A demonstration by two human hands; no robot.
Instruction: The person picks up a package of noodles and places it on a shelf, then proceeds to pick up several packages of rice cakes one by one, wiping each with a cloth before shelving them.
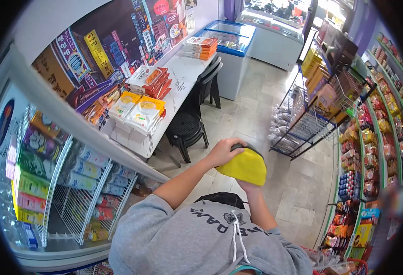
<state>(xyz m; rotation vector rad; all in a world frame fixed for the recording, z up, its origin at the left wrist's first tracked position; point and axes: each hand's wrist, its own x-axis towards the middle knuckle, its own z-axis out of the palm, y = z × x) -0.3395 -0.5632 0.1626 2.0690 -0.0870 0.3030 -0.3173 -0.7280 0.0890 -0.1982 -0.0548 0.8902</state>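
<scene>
A yellow cloth [243, 167] with a dark edge is held up in front of my chest, above the tiled floor. At its upper left, my left hand [225, 152] grips the dark edge with the fingers wrapped round it. My right hand [250, 187] is at the lower edge, mostly hidden behind the cloth, so its fingers do not show.
An open drinks fridge [68, 201] stands at the left. Beyond it, a white table [176, 94] bears stacked food packets, with black chairs [186, 126] beside it. A wire rack [311, 114] and snack shelves [364, 156] line the right; freezers [231, 68] stand at the back.
</scene>
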